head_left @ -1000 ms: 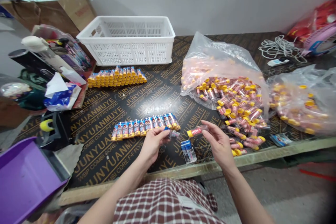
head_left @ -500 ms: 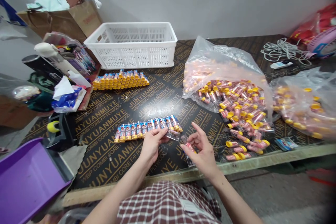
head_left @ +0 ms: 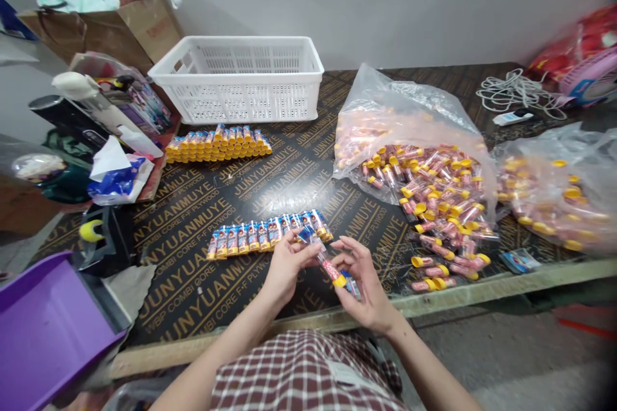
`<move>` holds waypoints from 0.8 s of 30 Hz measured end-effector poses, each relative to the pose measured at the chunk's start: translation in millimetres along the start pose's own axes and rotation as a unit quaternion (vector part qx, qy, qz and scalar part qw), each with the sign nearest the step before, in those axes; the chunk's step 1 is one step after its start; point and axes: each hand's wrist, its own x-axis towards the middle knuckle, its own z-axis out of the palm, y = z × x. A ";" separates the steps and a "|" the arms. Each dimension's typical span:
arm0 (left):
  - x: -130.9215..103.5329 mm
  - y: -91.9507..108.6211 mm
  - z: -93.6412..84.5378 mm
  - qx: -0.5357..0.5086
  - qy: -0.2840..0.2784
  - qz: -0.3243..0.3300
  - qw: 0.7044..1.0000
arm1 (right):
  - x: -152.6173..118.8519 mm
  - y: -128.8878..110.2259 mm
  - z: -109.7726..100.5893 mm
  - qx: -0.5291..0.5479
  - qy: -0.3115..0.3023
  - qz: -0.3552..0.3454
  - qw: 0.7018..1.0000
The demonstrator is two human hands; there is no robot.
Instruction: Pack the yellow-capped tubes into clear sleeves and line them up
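Note:
Between my hands is a small clear tube [head_left: 329, 266] of pink pellets, tilted, with a yellow cap at its lower right end. My left hand [head_left: 283, 268] pinches its upper end, where a dark blue printed piece shows. My right hand [head_left: 367, 292] has curled fingers and its thumb at the cap. A blue printed piece [head_left: 351, 284] shows inside the right hand; its kind is unclear. Just beyond the left hand lies a row of blue-labelled tubes [head_left: 250, 237] with yellow caps. Many pink tubes [head_left: 443, 196] spill from a clear plastic bag [head_left: 409, 103] on the right.
A white plastic basket [head_left: 241, 96] stands at the back, with stacked blue-labelled tubes [head_left: 219, 144] before it. A tape dispenser [head_left: 103, 237] and purple dustpan [head_left: 53, 327] are at left. Another bag of tubes [head_left: 549, 196], a blue packet [head_left: 520, 261] and a white cord [head_left: 513, 93] lie right.
The tube has come up between my hands, its yellow cap now toward the right hand. My right fingers have curled in, and a blue printed piece now shows there.

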 end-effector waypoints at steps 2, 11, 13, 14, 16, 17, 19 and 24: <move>1.9 4.7 -3.2 -0.004 -0.001 -0.002 1.000 | -1.0 0.6 -3.5 0.023 -0.022 -0.012 0.999; -4.9 0.4 -2.1 0.014 -0.059 -0.043 0.997 | 4.8 4.6 -6.7 -0.176 0.036 -0.126 0.976; -7.8 -1.1 -1.0 0.028 -0.064 -0.057 0.996 | 6.2 4.1 -8.0 -0.169 0.038 -0.119 0.978; -9.3 -1.6 -0.3 0.038 -0.067 -0.066 0.995 | 7.0 3.9 -8.8 -0.162 0.032 -0.111 0.980; -12.1 -2.6 1.4 0.054 -0.076 -0.085 0.992 | 8.2 3.4 -10.4 -0.140 0.004 -0.093 0.986; -13.4 -3.2 2.2 0.058 -0.081 -0.092 0.991 | 8.6 3.2 -11.0 -0.126 -0.016 -0.085 0.988; -15.6 -4.5 3.7 0.059 -0.091 -0.101 0.989 | 8.4 3.3 -11.5 -0.095 -0.058 -0.070 0.991; -19.0 -7.6 4.4 0.055 -0.116 -0.126 0.984 | 3.2 6.4 -9.4 -0.024 -0.091 -0.042 0.995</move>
